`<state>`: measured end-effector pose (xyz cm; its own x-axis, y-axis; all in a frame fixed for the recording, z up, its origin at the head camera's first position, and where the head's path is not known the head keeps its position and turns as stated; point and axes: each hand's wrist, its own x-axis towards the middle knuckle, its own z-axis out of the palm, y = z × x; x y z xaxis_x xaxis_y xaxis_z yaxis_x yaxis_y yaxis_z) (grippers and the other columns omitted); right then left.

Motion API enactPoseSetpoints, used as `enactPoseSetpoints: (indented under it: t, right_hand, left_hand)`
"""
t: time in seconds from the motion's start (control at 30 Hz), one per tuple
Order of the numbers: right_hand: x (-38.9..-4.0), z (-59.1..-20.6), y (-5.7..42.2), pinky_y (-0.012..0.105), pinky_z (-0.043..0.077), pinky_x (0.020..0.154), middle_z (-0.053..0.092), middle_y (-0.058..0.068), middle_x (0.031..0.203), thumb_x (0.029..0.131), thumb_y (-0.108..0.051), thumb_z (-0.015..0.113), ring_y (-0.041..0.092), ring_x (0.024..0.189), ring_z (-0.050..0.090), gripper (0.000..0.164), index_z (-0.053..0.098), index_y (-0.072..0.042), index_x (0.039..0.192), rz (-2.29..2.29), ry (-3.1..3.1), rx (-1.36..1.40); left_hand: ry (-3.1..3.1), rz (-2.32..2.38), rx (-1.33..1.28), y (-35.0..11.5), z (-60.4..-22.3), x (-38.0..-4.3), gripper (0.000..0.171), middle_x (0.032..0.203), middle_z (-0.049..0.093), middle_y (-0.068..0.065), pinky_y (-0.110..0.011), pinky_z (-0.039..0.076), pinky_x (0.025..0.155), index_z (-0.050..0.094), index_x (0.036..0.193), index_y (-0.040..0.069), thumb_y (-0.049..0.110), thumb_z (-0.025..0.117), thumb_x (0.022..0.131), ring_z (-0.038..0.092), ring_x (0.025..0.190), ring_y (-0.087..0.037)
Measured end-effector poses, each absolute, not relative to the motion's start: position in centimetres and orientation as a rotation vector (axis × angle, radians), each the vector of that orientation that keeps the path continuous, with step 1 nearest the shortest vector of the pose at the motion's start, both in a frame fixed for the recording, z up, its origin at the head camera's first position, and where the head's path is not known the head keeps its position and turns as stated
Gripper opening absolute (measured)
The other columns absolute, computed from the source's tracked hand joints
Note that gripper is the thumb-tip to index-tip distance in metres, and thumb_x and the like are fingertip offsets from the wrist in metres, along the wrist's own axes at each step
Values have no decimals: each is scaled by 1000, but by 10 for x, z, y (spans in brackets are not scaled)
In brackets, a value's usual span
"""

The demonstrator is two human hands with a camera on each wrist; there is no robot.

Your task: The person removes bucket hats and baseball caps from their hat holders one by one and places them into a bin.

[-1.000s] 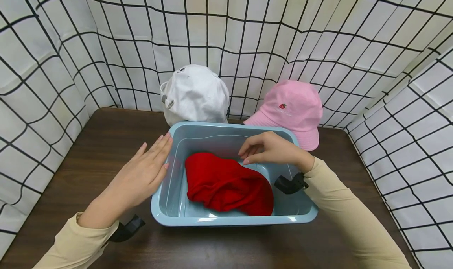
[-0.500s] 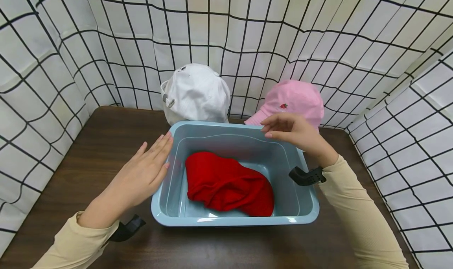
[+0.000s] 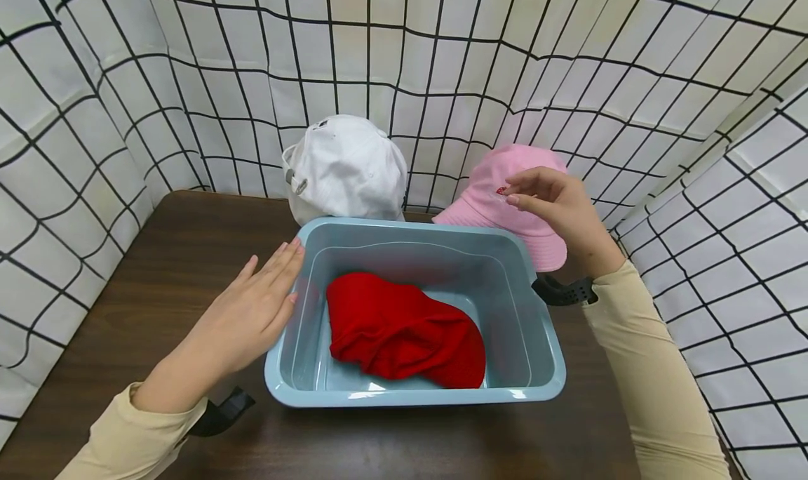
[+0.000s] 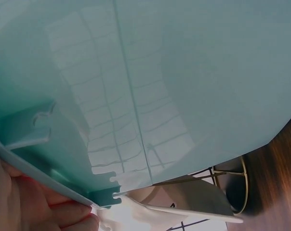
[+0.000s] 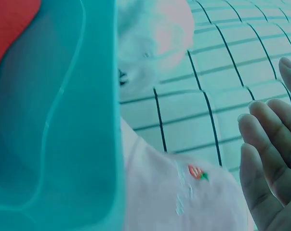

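A light blue plastic tub (image 3: pixel 413 398) stands on the table with a crumpled red cloth item (image 3: pixel 404 332) lying inside. My left hand (image 3: pixel 243 311) rests flat along the tub's left rim, fingers straight and close together. In the left wrist view, those fingers (image 4: pixel 71 211) show beside the rim, next to the tub's outer wall. Behind the tub's right back corner sits a pink cap (image 3: pixel 482 199) with a small strawberry on its front. My right hand (image 3: pixel 562 210) hovers over this cap, fingers loosely bent and holding nothing; the right wrist view shows its fingers (image 5: pixel 266 139) apart from the cap.
A white cap (image 3: pixel 347 171) stands behind the tub, left of the pink one. White cloth walls with a black grid (image 3: pixel 442 66) enclose the dark wooden table (image 3: pixel 189 255) at the back and sides.
My right hand has risen from over the inside of the tub and moved back and right, to above the pink cap. The left hand stays on the rim.
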<state>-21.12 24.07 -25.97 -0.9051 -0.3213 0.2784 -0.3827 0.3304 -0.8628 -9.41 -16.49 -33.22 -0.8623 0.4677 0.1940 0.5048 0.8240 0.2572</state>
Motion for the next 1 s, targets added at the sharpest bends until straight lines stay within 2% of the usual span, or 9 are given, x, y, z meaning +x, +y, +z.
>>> enactPoseSetpoints:
  t: [0.13,0.33,0.57,0.77,0.9,1.0]
  right_hand:
    - [-217,-256,249,21,51,76,70,2,91,83,-3,71,19,84,64,28,63,6,108,1726,-2442,543]
    - [-228,-254,260,19,49,77,69,-2,91,84,-11,72,14,86,63,30,64,3,109,1596,-2437,378]
    - [-248,-250,264,18,46,73,66,-5,89,85,-14,70,9,84,59,17,69,-9,102,1544,-2302,235]
    - [-258,-252,262,19,45,72,64,-6,93,85,-18,70,8,86,58,22,68,-6,104,1392,-2375,137]
    - [-263,-257,264,28,38,91,64,-2,101,85,-22,70,10,99,54,30,67,-3,108,1328,-2435,147]
    - [-268,-260,266,36,28,104,62,3,110,84,-22,72,14,109,49,35,65,-3,112,1333,-2462,186]
  left_hand:
    - [-2883,-460,-773,-165,-332,-94,58,152,22,-19,-58,18,108,26,145,-6,20,45,97,22,139,-36]
    - [-2877,-460,-775,-165,-333,-94,58,152,22,-19,-58,19,108,26,145,-6,20,45,97,23,139,-36]
    - [-2867,-458,-770,-166,-334,-94,58,152,23,-19,-57,18,109,26,145,-6,19,45,97,23,139,-36]
    - [-2869,-468,-774,-166,-334,-94,58,152,22,-19,-57,18,109,25,146,-6,19,44,97,23,139,-35]
    - [-2873,-469,-774,-166,-334,-94,58,152,23,-19,-57,18,109,26,145,-6,19,44,97,23,139,-35]
    - [-2875,-472,-772,-166,-334,-94,57,152,24,-19,-56,17,110,26,145,-6,18,45,97,23,139,-35]
